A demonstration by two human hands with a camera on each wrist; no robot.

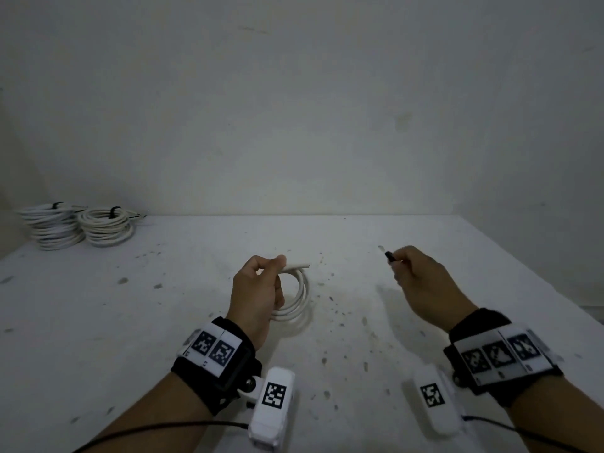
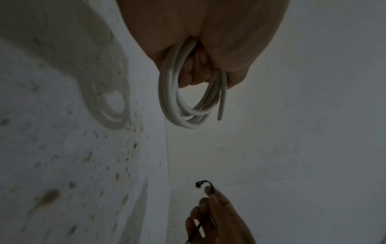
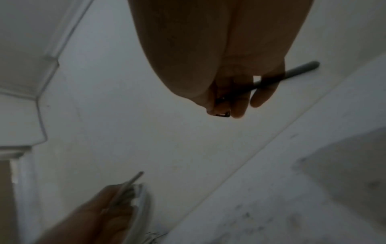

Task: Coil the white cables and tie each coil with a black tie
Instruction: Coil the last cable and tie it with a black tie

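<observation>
Left hand grips coil (partly hidden); right hand pinches tie

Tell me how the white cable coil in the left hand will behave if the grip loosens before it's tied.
The cable coil would probably spring open: its loops already spread unevenly below the left hand, and no tie binds them. It seems fairly stiff, since the free end juts out straight. It looks light, hanging from the hand without sagging.

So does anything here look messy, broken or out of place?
Nothing broken. The table is speckled with dark spots, which look like stains. The coil in the left hand has no tie yet; the right hand holds the black tie. The tied coils sit stacked neatly.
</observation>
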